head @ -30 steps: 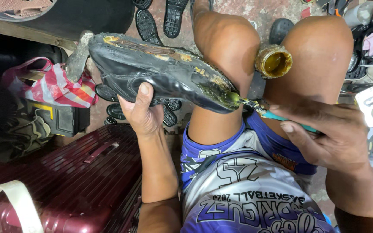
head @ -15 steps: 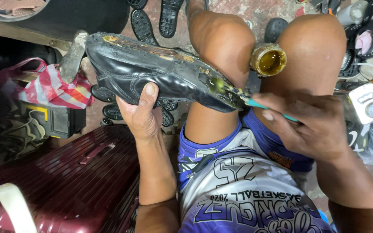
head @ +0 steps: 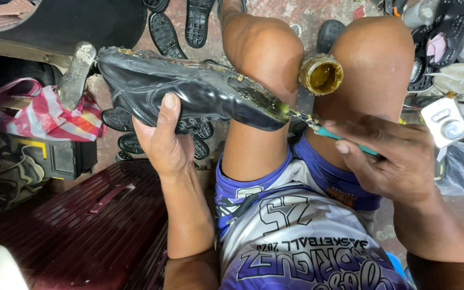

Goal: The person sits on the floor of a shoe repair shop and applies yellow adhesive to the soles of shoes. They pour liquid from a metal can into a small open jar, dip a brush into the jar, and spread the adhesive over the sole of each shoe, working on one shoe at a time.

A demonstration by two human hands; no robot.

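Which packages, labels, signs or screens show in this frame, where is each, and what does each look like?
Plastic bag: left, under the shoe's heel; crumpled, red and white stripes.
Glue tin: between the knees; round, open, amber glue inside.
Small container: right edge, above the right hand; flat, white-grey, round cap.
Printed jersey: bottom centre; purple and white lettering.
No signs or screens.

Soft even daylight, sharp focus

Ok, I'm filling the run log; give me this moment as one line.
left hand: grips worn black leather shoe | right hand: presses teal-handled brush to shoe toe | open tin of yellow glue: between knees
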